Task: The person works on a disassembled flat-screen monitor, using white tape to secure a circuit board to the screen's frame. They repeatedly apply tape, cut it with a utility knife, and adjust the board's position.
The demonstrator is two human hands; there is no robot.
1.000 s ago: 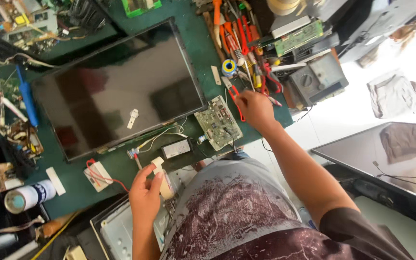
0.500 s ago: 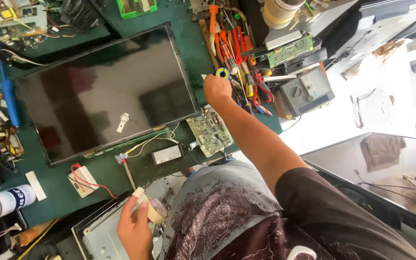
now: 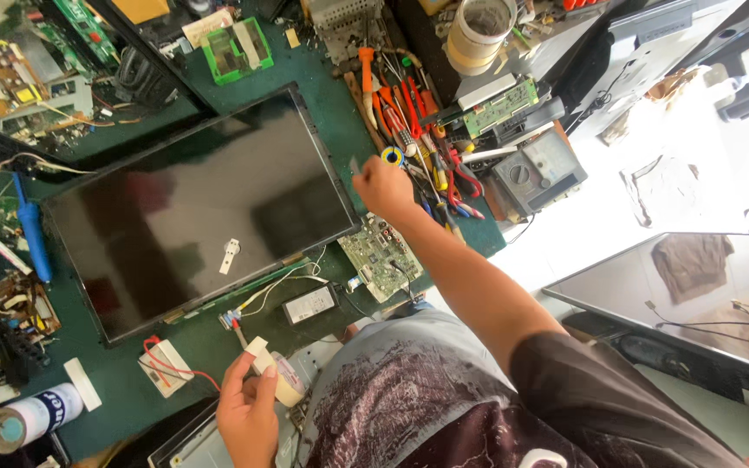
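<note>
Head view looks down on a green bench. Right hand (image 3: 381, 186) is raised at the panel's (image 3: 192, 208) right edge, fingers pinched together on a small thin piece; what the piece is cannot be told. Just beside it lie a tape ring (image 3: 392, 157) and a pile of red-handled tools (image 3: 400, 104). A green board (image 3: 381, 257) sits under the forearm. Left hand (image 3: 249, 407) is at the bench's near edge, closed on a tape roll (image 3: 281, 381), with thumb and fingers gripping a pale strip off it. A black adapter (image 3: 309, 304) and a spray can (image 3: 32, 416) lie apart.
</note>
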